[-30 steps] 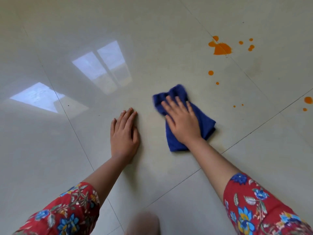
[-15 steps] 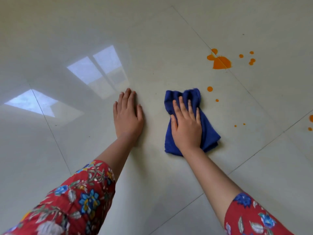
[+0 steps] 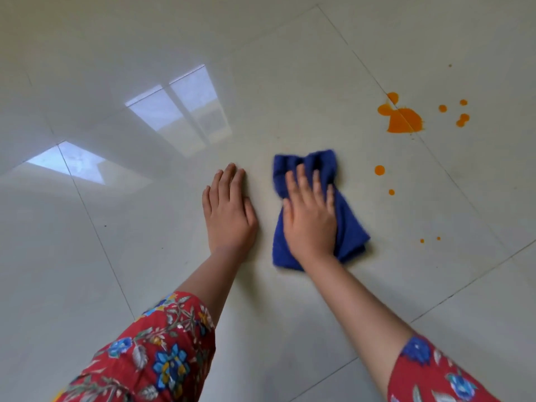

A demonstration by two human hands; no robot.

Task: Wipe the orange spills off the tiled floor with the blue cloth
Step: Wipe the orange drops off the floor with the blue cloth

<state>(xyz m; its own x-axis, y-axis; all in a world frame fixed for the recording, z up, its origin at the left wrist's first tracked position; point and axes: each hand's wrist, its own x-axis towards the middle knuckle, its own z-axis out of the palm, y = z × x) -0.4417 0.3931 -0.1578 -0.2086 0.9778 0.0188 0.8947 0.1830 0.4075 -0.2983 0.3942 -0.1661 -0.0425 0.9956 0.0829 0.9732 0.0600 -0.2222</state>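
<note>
At centre frame we are resting the left hand (image 3: 227,210) flat on the tiled floor (image 3: 145,256), fingers straight and holding nothing. Just right of it we are pressing the right hand (image 3: 310,219), fingers extended, onto the bunched blue cloth (image 3: 349,227). The orange spills (image 3: 404,120) are lying at right and upper right, apart from the cloth, so we are judging the approach step current, and the next move is calling for sliding the cloth rightward over the nearest drop (image 3: 379,170) under palm pressure.

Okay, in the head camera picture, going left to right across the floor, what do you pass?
Window reflections → left hand, lying flat → blue cloth, pressed under the right hand → large orange splash → cluster of small orange drops.
</note>
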